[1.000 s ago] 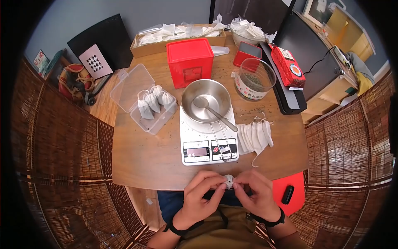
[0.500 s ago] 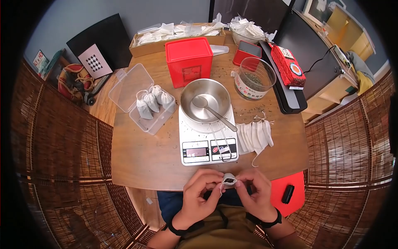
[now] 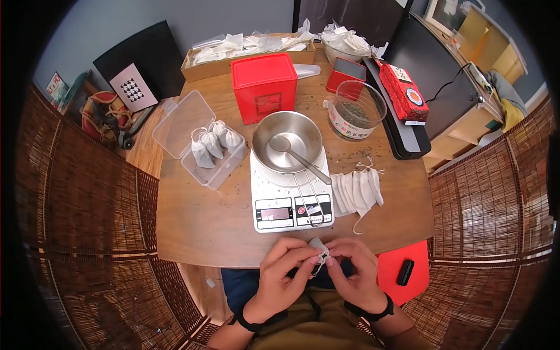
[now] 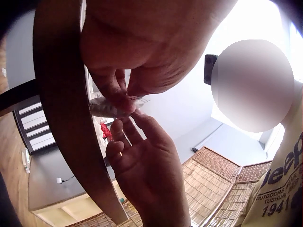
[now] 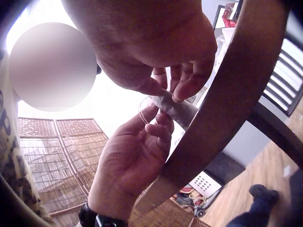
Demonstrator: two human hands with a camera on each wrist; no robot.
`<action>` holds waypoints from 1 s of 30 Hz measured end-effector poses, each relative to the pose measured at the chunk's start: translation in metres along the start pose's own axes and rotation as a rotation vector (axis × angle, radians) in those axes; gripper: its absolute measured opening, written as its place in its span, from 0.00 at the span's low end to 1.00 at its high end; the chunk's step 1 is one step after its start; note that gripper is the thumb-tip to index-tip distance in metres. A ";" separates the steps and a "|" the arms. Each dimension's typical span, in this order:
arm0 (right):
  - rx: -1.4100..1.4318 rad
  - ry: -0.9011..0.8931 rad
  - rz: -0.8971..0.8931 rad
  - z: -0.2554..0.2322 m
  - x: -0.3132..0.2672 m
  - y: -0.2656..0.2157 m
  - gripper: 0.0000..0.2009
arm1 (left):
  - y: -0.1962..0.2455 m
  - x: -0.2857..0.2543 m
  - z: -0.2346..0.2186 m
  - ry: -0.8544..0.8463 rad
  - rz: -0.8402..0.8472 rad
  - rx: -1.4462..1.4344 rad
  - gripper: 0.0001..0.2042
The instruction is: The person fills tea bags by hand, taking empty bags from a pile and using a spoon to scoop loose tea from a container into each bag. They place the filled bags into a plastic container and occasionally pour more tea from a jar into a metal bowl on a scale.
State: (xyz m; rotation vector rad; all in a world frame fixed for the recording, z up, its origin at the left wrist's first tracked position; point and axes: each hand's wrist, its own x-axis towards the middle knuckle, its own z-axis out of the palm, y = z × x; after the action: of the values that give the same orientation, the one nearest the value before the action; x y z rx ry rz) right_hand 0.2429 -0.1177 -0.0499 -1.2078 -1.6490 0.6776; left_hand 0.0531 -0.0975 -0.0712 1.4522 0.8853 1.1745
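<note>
A small whitish drawstring bag (image 3: 316,244) is between both hands at the table's front edge, its body pointing away and its mouth toward the person. My left hand (image 3: 287,269) pinches the mouth from the left, between thumb and fingers. From the right, the right hand (image 3: 356,269) pinches the same rim with thumb and forefinger. A thin string loop hangs below the mouth. In the left wrist view the bag (image 4: 105,109) shows beside the table edge; in the right wrist view its grey body (image 5: 177,109) projects from the fingertips. Its contents are mostly hidden.
Ahead stands a white kitchen scale (image 3: 265,186) bearing a steel pan (image 3: 274,157) with a spoon (image 3: 303,160). Flat cloth bags (image 3: 361,189) lie right of it. A clear box (image 3: 213,181) holds filled bags. Behind are a red canister (image 3: 262,87) and a tub of dried leaves (image 3: 350,129).
The bag's mouth, spread wide with dark contents showing half a second ago, is now narrower. Its body has tipped up and away. Both hands stay in nearly the same place.
</note>
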 end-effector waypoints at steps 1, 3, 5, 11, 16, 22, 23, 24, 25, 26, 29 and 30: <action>0.000 0.000 0.000 0.001 -0.002 0.002 0.11 | 0.000 -0.001 0.001 0.000 0.000 0.000 0.10; 0.046 0.052 0.056 0.003 -0.006 0.007 0.09 | -0.001 -0.002 0.003 0.077 -0.038 -0.052 0.07; 0.060 0.065 0.087 0.004 -0.007 0.007 0.09 | 0.000 -0.001 0.005 0.094 -0.050 -0.081 0.06; 0.129 0.097 0.143 0.008 -0.009 0.008 0.09 | -0.001 -0.002 0.005 0.102 -0.052 -0.064 0.09; 0.194 0.092 0.190 0.010 -0.012 0.012 0.10 | -0.002 0.001 0.003 0.037 0.081 0.071 0.18; 0.248 0.066 0.168 0.012 -0.012 0.013 0.12 | 0.004 0.004 0.005 0.029 0.041 0.148 0.23; 0.264 0.055 0.181 0.011 -0.012 0.014 0.13 | 0.003 0.003 0.005 0.041 0.020 0.148 0.23; 0.280 0.045 0.193 0.010 -0.013 0.015 0.14 | 0.003 0.002 0.005 0.053 0.000 0.148 0.23; 0.278 0.044 0.189 0.010 -0.012 0.013 0.14 | 0.004 0.000 0.004 0.054 0.004 0.147 0.23; 0.414 0.058 0.247 0.011 -0.011 0.009 0.15 | 0.007 -0.001 0.004 0.059 0.002 0.125 0.23; 0.666 -0.002 0.393 0.005 -0.008 0.004 0.17 | 0.016 -0.001 0.003 0.068 0.030 0.069 0.23; 0.782 -0.073 0.487 0.002 -0.008 0.003 0.19 | 0.018 -0.001 0.003 0.070 0.055 0.037 0.23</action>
State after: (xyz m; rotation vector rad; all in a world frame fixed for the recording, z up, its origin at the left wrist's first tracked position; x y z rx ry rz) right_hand 0.2424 -0.1239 -0.0558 -0.9863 -0.9575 1.5112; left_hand 0.0552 -0.1030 -0.0542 1.4812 0.9239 1.2625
